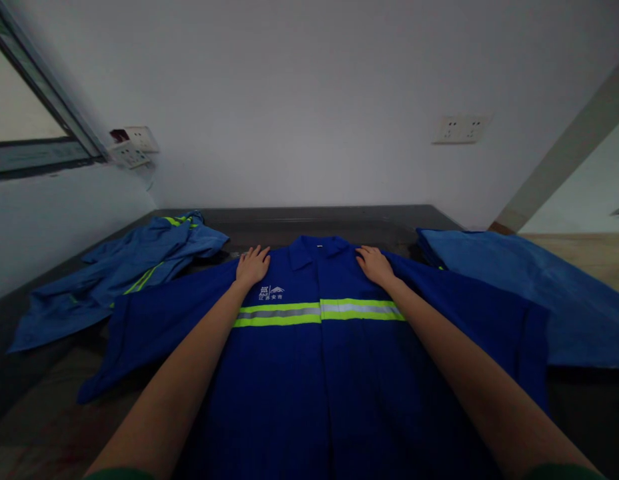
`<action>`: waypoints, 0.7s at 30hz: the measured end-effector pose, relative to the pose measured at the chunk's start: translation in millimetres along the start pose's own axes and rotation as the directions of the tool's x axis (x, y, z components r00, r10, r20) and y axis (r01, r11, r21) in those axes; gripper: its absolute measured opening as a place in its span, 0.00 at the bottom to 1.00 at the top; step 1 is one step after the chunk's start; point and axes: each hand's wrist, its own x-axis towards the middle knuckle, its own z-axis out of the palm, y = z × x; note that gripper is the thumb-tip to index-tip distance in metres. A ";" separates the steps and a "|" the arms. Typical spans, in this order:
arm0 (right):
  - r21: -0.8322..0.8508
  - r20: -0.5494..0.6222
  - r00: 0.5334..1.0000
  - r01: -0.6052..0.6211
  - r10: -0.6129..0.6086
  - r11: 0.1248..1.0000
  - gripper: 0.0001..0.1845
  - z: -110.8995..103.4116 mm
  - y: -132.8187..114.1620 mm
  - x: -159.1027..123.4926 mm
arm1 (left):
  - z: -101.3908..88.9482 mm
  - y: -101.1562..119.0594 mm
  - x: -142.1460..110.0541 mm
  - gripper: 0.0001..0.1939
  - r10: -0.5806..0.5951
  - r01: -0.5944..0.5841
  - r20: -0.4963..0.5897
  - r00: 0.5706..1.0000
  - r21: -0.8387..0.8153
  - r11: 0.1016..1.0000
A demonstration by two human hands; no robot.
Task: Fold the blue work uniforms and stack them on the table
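A dark blue work jacket point(299, 373) lies spread out front side up, its collar pointing away from me and its sleeves stretched to both sides. A yellow-green and silver reflective band crosses its chest, with a white printed logo above it. My left hand point(253, 265) rests flat on the shoulder at the left, fingers extended. On the opposite shoulder lies my right hand point(376, 265), also flat with fingers stretched out. Neither hand grips the cloth. The jacket's lower part runs out of view at the bottom.
A crumpled lighter blue garment point(154, 257) with reflective strips lies at the left, beside the sleeve. Folded blue cloth point(529, 280) lies at the right. The dark tabletop point(309, 217) ends at a white wall with sockets point(459, 129). A window frame point(44, 100) is at upper left.
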 end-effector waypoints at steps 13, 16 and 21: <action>-0.035 -0.016 0.997 0.076 -0.076 0.997 0.23 8.1 -36.2 -1.7 | -25.9 -45.5 -24.0 0.15 0.007 -0.037 -0.161 0.987 -0.186 0.982; -0.032 -0.031 0.996 0.084 -0.085 0.996 0.23 6.3 -39.4 -5.0 | -36.4 -51.0 -28.7 0.16 0.007 -0.040 -0.149 0.989 -0.217 0.975; 0.100 -0.168 0.984 0.081 -0.063 0.992 0.19 -11.8 -55.1 0.1 | -98.7 -111.2 -49.1 0.20 0.013 -0.046 -0.198 0.980 -0.163 0.986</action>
